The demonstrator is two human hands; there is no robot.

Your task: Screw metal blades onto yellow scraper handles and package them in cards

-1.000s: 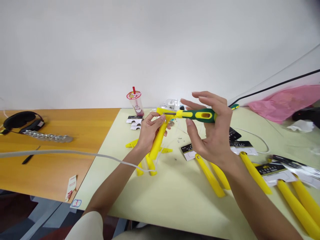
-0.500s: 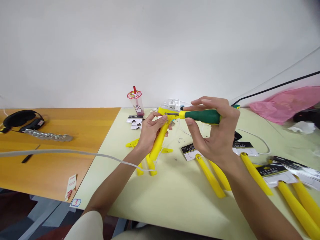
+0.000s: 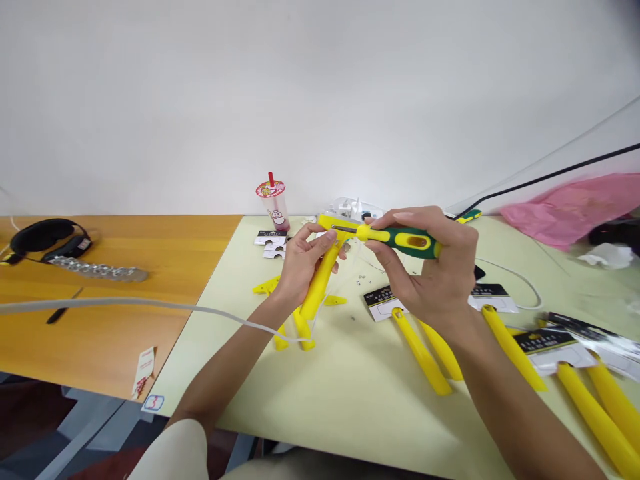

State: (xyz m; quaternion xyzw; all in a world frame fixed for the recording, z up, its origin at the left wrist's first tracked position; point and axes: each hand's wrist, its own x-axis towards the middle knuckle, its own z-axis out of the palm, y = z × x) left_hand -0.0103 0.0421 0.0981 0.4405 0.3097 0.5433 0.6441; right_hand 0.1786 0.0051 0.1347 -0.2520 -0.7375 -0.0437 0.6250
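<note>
My left hand (image 3: 303, 260) is closed around the neck of a yellow T-shaped plastic tool (image 3: 320, 283), its handle slanting down toward me. In my right hand (image 3: 427, 267) is a green and yellow screwdriver (image 3: 413, 241), held between thumb and fingers and lying nearly level. The screwdriver's shaft reaches left to the tool's head; its tip sits at the face of the head, near my left thumb. Whether a screw is under the tip is too small to tell. Below my left hand, more yellow tool parts (image 3: 303, 330) lie on the pale table (image 3: 350, 400).
Yellow handles (image 3: 423, 350) and black-and-white package cards (image 3: 380, 303) lie on the right. Small metal bits (image 3: 363, 279) are scattered mid-table. A drink cup (image 3: 277, 207) stands at the back, and a white cable (image 3: 210, 312) crosses before my left forearm. Pink plastic (image 3: 575, 207) lies far right.
The screwdriver has turned about its axis, so a yellow inlay on its handle now shows. My right fingers have closed in nearer its collar. My left hand and the yellow tool stay put.
</note>
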